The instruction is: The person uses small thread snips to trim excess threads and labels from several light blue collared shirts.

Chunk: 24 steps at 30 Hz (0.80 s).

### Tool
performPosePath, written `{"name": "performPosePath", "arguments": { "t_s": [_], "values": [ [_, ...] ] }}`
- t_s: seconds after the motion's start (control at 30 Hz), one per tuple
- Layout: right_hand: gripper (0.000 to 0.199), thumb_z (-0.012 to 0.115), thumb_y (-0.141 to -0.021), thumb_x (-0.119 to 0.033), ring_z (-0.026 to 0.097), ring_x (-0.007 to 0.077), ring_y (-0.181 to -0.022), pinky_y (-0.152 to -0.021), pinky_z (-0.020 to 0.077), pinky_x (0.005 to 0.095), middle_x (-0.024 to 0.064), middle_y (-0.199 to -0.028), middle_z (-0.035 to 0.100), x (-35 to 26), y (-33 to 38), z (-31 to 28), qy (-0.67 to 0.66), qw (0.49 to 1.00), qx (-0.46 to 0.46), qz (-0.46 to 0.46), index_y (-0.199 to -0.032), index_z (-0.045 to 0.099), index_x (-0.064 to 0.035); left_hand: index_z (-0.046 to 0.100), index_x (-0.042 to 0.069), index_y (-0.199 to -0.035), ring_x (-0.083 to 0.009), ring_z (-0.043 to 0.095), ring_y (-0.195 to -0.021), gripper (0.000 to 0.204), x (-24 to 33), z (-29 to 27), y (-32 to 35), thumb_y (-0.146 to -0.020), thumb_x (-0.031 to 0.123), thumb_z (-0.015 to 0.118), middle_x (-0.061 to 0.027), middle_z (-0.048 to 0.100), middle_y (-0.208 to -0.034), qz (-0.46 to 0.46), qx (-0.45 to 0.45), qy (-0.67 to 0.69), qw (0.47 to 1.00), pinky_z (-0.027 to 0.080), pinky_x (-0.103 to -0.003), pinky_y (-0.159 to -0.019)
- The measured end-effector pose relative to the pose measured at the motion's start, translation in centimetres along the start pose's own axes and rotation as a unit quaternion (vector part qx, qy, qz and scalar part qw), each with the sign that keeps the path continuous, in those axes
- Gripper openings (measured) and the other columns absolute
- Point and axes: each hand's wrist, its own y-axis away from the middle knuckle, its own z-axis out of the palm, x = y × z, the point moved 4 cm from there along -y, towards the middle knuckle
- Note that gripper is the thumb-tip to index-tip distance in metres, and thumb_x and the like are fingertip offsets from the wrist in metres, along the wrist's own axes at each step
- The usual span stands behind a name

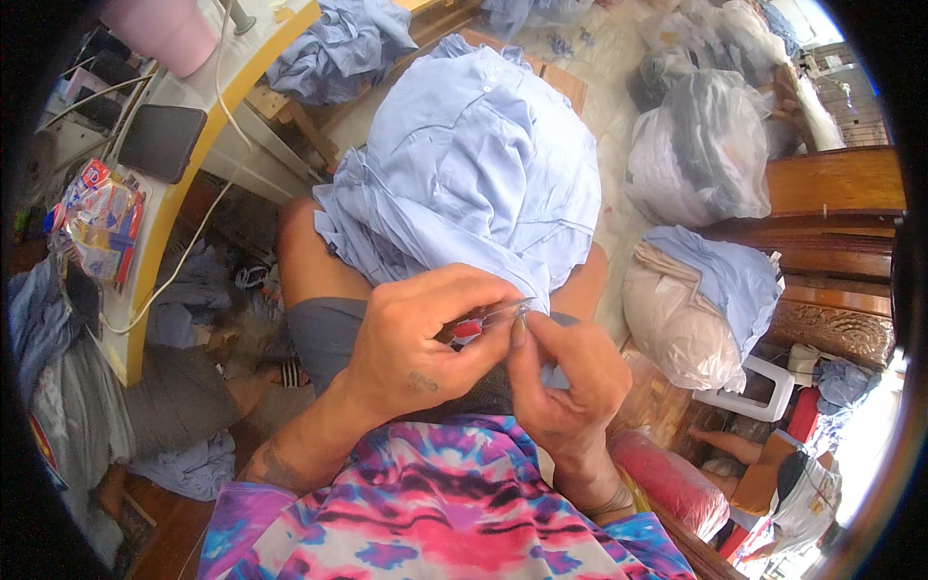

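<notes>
A light-blue garment (474, 164) with small buttons lies bunched over my lap and knees, its near end narrowing toward my fingers. My left hand (411, 324) is closed around a small, thin metal tool with a red part (468, 329), its pointed end reaching right toward my other hand. My right hand (575, 377) is closed in a pinch, thumb and forefinger meeting at the tool's tip. What sits between those fingertips is too small to make out. Both hands are close together just above the near edge of the cloth.
At left, a yellow-edged table (208, 116) holds a dark phone (162, 142), a pink container (159, 34) and colourful packets (97, 222); a white cable hangs off it. Stuffed plastic bags (701, 150) and a cloth-topped bundle (677, 314) stand right. Other people sit nearby on both sides.
</notes>
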Motion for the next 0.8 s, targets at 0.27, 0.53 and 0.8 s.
{"name": "performPosePath", "arguments": {
  "t_s": [0.27, 0.53, 0.8],
  "values": [
    [0.011, 0.071, -0.096, -0.006, 0.063, 0.0160, -0.092, -0.076, 0.0499, 0.0302, 0.0120, -0.112, 0.067, 4.3, 0.7, 0.8, -0.328, 0.930, -0.011, 0.167, -0.105, 0.072, 0.0011, 0.073, -0.002, -0.097, -0.0002, 0.051, -0.068, 0.008, -1.7, 1.5, 0.1, -0.090, 0.002, 0.072, 0.0040, 0.065, -0.081, -0.217, -0.024, 0.164, 0.962, 0.039, -0.019, -0.056],
    [0.017, 0.062, -0.104, -0.013, 0.061, 0.0109, -0.091, -0.077, 0.0497, 0.0273, 0.0113, -0.118, 0.066, 5.6, 1.0, 3.1, -0.613, 0.712, -0.007, 0.343, -0.111, 0.068, 0.0012, 0.073, 0.000, -0.101, -0.0006, 0.048, -0.055, 0.018, -3.4, 2.6, -0.7, -0.095, 0.018, 0.073, 0.0013, 0.066, -0.077, -0.341, -0.054, 0.324, 0.881, 0.034, -0.018, -0.046],
    [0.018, 0.064, -0.104, -0.014, 0.061, 0.0108, -0.085, -0.074, 0.0505, 0.0268, 0.0089, -0.113, 0.068, 6.0, 0.8, 3.9, -0.535, 0.772, 0.013, 0.343, -0.113, 0.066, 0.0024, 0.071, 0.001, -0.103, -0.0006, 0.045, -0.052, 0.025, -4.0, 2.0, -1.8, -0.096, 0.024, 0.073, 0.0035, 0.062, -0.073, -0.316, -0.081, 0.292, 0.899, 0.030, -0.020, -0.045]
  ]
}}
